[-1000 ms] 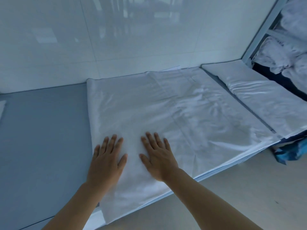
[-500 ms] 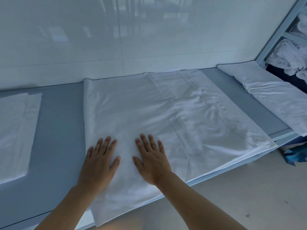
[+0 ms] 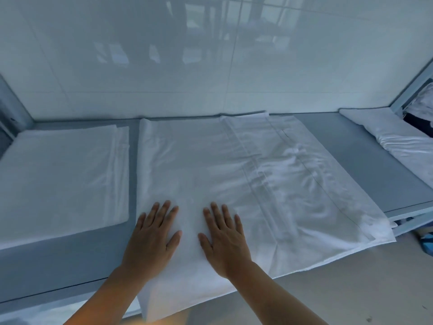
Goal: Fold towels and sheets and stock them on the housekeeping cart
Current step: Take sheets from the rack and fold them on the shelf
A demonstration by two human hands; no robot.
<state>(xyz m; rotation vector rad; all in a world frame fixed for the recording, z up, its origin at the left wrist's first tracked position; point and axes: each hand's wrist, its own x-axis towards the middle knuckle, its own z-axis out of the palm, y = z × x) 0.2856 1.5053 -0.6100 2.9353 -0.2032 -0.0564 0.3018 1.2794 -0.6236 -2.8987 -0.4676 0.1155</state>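
Nearest, at 6 o'clock, two bare forearms reach up from the bottom edge. Left hand (image 3: pixel 152 235) lies palm down, fingers straight and slightly spread, flat on the near left part of the white sheet (image 3: pixel 234 184), gripping nothing. Right hand (image 3: pixel 222 238) just beside it at 5 o'clock of centre, same pose, fingers straight, pressing flat on the sheet, thumbs pointing toward each other with a strip of cloth between them. The sheet is spread over the middle of the grey table (image 3: pixel 58 266), its near edge hanging over the table's front rim above the pale floor (image 3: pixel 351 289); left half smooth, right half wrinkled, with a seam line running near to far. At 9 o'clock a folded white sheet (image 3: pixel 61 174) lies flat on the table, near the spread one but apart, a grey strip between them. At 3 o'clock, well apart, a white towel (image 3: pixel 398 139) lies at the table's right end. Far right at 2 o'clock a metal frame (image 3: pixel 412 90) with crumpled white linen (image 3: pixel 421 102) behind it, partly cut off. Farthest, at 12 o'clock, a glossy white tiled wall (image 3: pixel 210 55) carrying dim reflections.
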